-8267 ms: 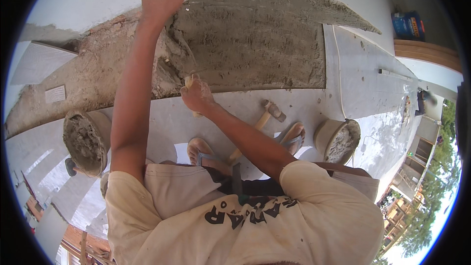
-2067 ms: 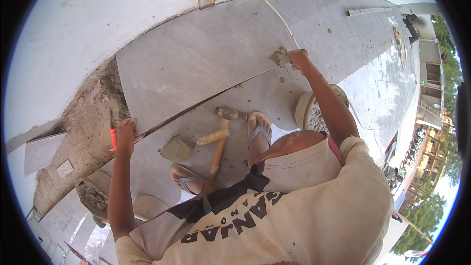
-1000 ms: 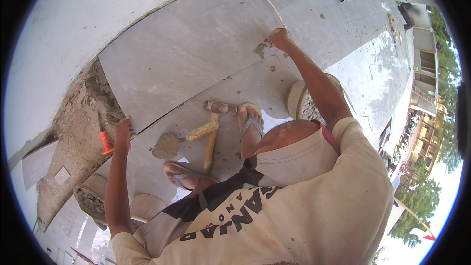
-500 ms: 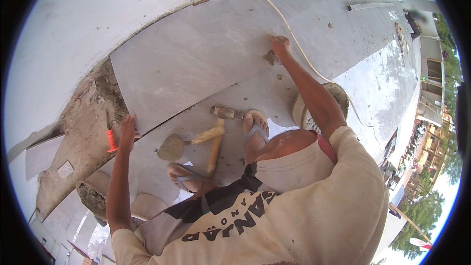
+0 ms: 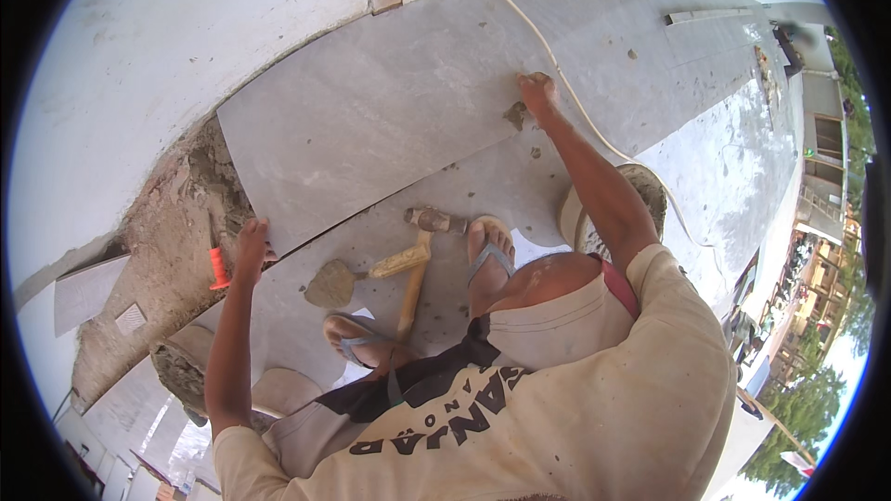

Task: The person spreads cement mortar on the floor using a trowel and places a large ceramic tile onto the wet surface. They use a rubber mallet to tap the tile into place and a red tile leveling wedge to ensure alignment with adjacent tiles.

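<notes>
The large grey tile (image 5: 362, 121) lies at eleven o'clock. At nine, the left hand (image 5: 252, 243) curls its fingers by the tile's corner, seemingly steadying it; at one, the right hand (image 5: 537, 96) bunches its fingers. Whether either pinches anything, I cannot tell.

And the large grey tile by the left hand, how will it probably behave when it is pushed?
The large grey tile is probably stiff, as its face shows no visible sag. Its broad area suggests it would be heavy to shift. Its exposed corner near the left hand looks thin, so it may chip if knocked.
</notes>
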`<state>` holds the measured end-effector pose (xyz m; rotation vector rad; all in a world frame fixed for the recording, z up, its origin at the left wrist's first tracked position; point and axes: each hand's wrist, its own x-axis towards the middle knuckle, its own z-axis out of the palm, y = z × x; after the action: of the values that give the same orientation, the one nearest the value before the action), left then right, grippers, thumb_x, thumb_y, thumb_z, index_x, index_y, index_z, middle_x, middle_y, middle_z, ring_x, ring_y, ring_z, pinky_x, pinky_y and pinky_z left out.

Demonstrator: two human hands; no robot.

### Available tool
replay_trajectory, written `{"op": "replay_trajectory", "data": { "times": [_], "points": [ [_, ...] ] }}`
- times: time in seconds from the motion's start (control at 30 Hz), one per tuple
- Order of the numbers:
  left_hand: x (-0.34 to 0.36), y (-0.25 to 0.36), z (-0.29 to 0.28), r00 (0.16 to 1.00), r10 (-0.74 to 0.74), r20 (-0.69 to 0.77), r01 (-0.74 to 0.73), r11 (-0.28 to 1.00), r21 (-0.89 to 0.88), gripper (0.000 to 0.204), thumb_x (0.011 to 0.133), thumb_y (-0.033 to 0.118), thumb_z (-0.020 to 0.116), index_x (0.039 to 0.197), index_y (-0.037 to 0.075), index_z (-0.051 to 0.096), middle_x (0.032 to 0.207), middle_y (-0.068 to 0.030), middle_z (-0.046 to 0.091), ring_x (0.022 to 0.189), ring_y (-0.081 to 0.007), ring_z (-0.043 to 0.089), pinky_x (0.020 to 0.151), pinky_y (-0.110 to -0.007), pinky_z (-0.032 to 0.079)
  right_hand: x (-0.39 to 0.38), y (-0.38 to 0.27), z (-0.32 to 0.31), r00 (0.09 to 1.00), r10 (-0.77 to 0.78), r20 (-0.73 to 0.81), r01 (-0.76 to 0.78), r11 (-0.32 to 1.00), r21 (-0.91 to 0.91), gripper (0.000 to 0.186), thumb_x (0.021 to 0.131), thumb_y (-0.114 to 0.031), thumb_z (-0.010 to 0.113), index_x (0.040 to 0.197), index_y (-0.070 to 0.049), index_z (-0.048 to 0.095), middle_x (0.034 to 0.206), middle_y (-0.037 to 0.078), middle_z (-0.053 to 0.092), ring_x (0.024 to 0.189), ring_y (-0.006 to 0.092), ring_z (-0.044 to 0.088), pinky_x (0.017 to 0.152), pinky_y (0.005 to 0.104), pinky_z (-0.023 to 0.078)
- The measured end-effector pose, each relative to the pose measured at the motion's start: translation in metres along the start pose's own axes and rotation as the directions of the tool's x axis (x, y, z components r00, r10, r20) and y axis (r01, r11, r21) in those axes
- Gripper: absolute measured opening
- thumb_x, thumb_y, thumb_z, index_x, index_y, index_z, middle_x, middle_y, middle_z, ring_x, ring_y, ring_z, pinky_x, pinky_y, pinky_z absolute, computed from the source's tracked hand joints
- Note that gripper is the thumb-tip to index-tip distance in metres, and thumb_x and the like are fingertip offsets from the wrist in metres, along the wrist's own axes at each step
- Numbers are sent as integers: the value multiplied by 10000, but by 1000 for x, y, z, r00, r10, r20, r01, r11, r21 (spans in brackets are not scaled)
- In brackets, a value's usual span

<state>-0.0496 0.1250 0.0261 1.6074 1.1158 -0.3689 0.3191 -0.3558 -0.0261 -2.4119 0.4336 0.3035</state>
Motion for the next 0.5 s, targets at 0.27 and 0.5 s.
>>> {"op": "replay_trajectory", "data": {
  "times": [0.27, 0.5],
  "points": [
    [18, -18, -1, 998, -66, 20, 67, 997, -30, 317, 979, 320, 487, 1073, 26, 559, 879, -122, 627, 708, -238, 669, 586, -389, 586, 11, -2, -9, 982, 45, 181, -30, 996, -84, 334, 834, -262, 592, 1068, -53, 707, 1039, 201, 696, 987, 349, 670, 820, 422, 531],
    [29, -25, -4, 997, -74, 34, 75, 996, -39, 374, 971, 360, 497, 1110, 18, 559, 896, -158, 631, 735, -272, 674, 596, -410, 584, 21, 9, -4, 994, 32, 109, -19, 993, -116, 289, 810, -230, 625, 990, -22, 715, 936, 198, 710, 903, 317, 695, 786, 407, 542]
  ]
}}
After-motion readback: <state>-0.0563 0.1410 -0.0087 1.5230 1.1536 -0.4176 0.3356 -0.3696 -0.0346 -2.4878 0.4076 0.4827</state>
